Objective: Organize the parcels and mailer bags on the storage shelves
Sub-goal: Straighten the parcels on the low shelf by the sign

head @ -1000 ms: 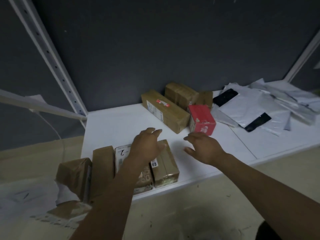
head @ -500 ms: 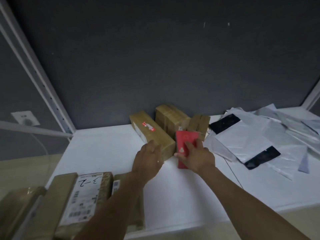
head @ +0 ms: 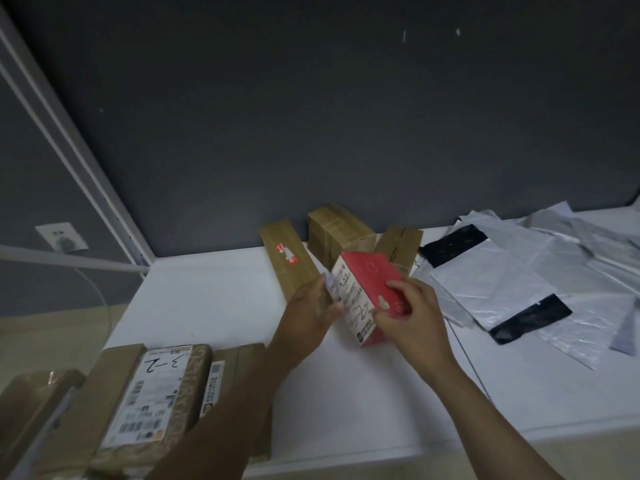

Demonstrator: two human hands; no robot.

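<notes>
A small red box (head: 367,289) with a white printed label is lifted and tilted above the white shelf (head: 214,306). My left hand (head: 308,306) grips its left labelled side and my right hand (head: 412,310) grips its near right corner. Behind it, by the dark wall, lie a long brown parcel (head: 287,261) with a red sticker, a taped brown box (head: 337,230) and a smaller brown box (head: 401,247). Several white and grey mailer bags (head: 491,282) with black strips are spread over the right of the shelf.
Several brown parcels (head: 152,403), one marked "3-2", sit at the shelf's front left edge. A white shelf upright (head: 86,181) slants at the left, with a wall socket (head: 60,237) and cable beyond it. Beige floor shows below the shelf edge.
Both hands moved from the front parcels to the back group. They took hold of the red box, lifted it off the shelf and turned its label toward me.
</notes>
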